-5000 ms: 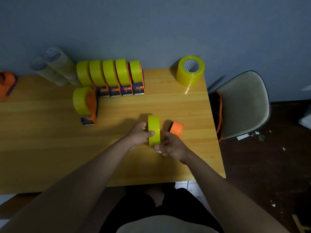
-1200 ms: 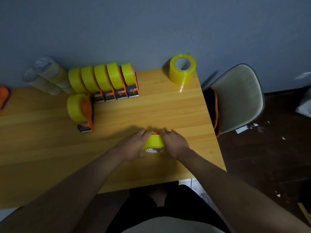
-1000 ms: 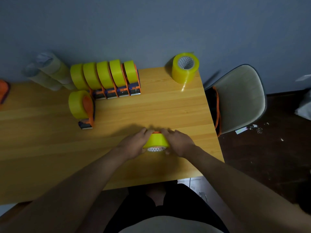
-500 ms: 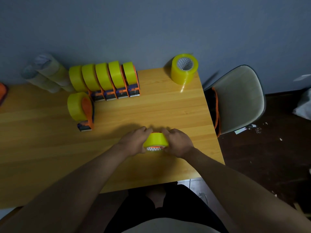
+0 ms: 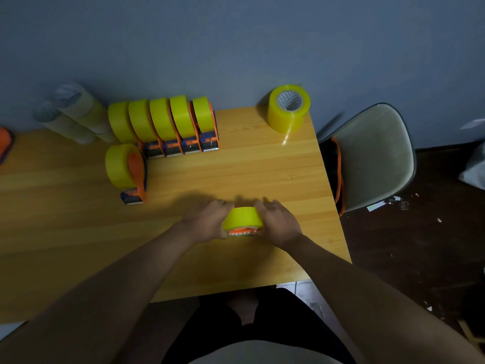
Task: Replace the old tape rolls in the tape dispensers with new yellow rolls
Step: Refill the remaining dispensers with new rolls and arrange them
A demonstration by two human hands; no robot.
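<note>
A yellow tape roll (image 5: 242, 218) lies on its side on the wooden table (image 5: 249, 166), seated on an orange dispenser (image 5: 242, 231) whose rim shows beneath it. My left hand (image 5: 208, 222) grips the roll from the left and my right hand (image 5: 279, 223) grips it from the right. A row of several orange dispensers loaded with yellow rolls (image 5: 168, 122) stands at the back. One more loaded dispenser (image 5: 126, 170) stands alone in front of that row. A stack of yellow rolls (image 5: 288, 107) sits at the back right corner.
Pale, clear tape rolls (image 5: 69, 111) lie against the wall at the back left. An orange object (image 5: 5, 143) pokes in at the left edge. A grey chair (image 5: 375, 156) stands right of the table, with dark floor beyond.
Five seconds ago the roll stood upright with an orange dispenser beside it; now it lies flat on the dispenser between both hands. Over the last second the hands have barely shifted.
</note>
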